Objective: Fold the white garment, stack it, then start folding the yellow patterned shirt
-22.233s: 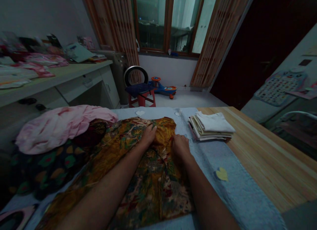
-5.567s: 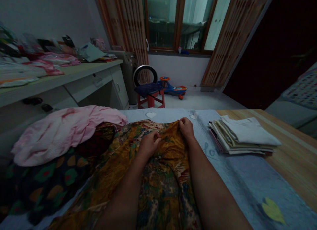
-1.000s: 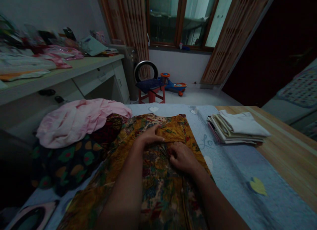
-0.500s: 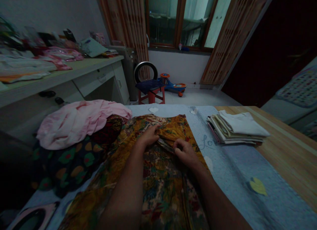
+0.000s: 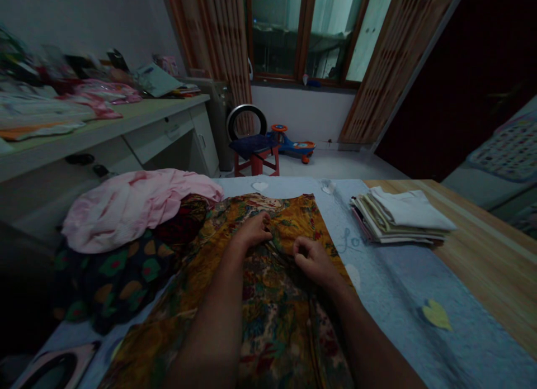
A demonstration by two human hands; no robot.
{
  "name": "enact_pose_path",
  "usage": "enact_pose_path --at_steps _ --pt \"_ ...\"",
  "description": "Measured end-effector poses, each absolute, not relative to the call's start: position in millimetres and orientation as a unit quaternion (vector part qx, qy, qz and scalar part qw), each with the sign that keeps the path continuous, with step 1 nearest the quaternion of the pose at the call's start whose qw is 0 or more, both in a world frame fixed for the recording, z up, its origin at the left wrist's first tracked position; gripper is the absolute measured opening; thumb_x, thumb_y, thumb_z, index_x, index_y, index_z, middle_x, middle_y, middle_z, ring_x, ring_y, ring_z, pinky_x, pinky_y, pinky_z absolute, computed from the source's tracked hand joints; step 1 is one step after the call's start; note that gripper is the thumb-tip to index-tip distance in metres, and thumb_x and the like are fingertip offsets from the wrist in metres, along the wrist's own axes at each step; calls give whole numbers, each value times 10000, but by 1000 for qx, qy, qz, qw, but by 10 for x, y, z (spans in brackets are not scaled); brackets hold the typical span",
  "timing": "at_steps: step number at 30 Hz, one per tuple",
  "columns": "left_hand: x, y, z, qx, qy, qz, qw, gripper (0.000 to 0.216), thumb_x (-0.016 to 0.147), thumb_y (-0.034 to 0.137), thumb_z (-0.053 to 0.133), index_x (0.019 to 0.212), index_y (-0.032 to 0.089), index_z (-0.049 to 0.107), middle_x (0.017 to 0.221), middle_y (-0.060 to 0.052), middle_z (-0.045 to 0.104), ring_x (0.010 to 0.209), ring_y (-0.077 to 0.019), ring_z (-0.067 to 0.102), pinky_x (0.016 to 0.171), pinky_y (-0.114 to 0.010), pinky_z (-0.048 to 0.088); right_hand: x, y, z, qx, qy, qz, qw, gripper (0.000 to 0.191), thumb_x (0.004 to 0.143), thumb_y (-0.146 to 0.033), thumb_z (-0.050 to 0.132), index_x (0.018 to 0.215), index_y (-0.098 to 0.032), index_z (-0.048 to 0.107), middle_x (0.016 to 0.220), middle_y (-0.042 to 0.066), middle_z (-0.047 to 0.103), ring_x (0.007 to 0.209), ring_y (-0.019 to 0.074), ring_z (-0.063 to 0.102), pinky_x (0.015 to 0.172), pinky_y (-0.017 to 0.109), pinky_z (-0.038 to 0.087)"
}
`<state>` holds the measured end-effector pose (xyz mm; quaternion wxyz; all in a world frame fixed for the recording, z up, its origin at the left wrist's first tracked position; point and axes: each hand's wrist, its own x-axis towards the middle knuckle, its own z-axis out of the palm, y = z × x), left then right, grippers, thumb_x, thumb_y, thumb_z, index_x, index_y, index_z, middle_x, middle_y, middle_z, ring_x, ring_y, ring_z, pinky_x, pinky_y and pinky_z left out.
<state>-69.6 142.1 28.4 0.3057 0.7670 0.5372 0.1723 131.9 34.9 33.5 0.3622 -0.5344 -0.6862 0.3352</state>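
Observation:
A mustard-yellow garment with a multicoloured floral print lies spread out in front of me, its far edge toward the window. My left hand rests on its upper middle, fingers curled and pinching at the cloth. To the right, my right hand is closed, with thumb and forefinger together at the other end of a fold in the same garment. Between the two hands a dark crease runs across the fabric. My forearms cover part of the print.
At left, a pink cloth lies heaped over a dark patterned cloth. A stack of folded clothes sits at right on the light-blue sheet and the wooden surface. Beyond stand a red stool and a cluttered desk.
The left fingers have curled in more tightly, and the right hand has shifted very slightly. The pale opening between the hands has narrowed to a dark fold.

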Motion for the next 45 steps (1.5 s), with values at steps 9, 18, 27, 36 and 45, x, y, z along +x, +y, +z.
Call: enact_pose_path --at_steps 9,18,27,36,45 --pt "-612 1390 323 767 598 142 184 502 705 168 619 1206 189 589 1008 -89 707 932 -255 649 770 -297 453 1318 339 344 -534 -695 341 340 95 652 -136 479 710 -207 503 643 -50 494 620 119 459 583 219 326" --pt "-726 1414 414 758 598 154 209 225 740 119 550 924 171 670 925 -57 705 857 -204 631 722 -259 437 1315 330 370 -535 -727 327 280 171 642 -93 486 753 -192 571 638 -48 536 599 114 478 563 213 316" --pt "-789 1443 342 758 597 136 226 154 723 115 574 830 182 661 879 -47 708 818 -195 624 720 -252 434 1342 324 374 -521 -723 361 274 63 734 -162 518 749 -193 571 661 -36 586 606 117 530 570 215 352" --pt "-826 1490 264 738 602 174 250 317 745 40 493 954 175 690 1012 -72 728 979 -206 633 875 -275 453 1474 425 233 -573 -685 268 363 114 815 -204 488 833 -210 600 738 -12 616 698 156 570 656 257 397" --pt "-847 1471 296 718 559 227 347 345 674 89 437 859 175 715 774 -17 696 743 -177 617 700 -255 475 1405 362 302 -588 -767 190 172 99 790 -181 575 849 -195 653 820 28 665 733 159 560 634 255 312"
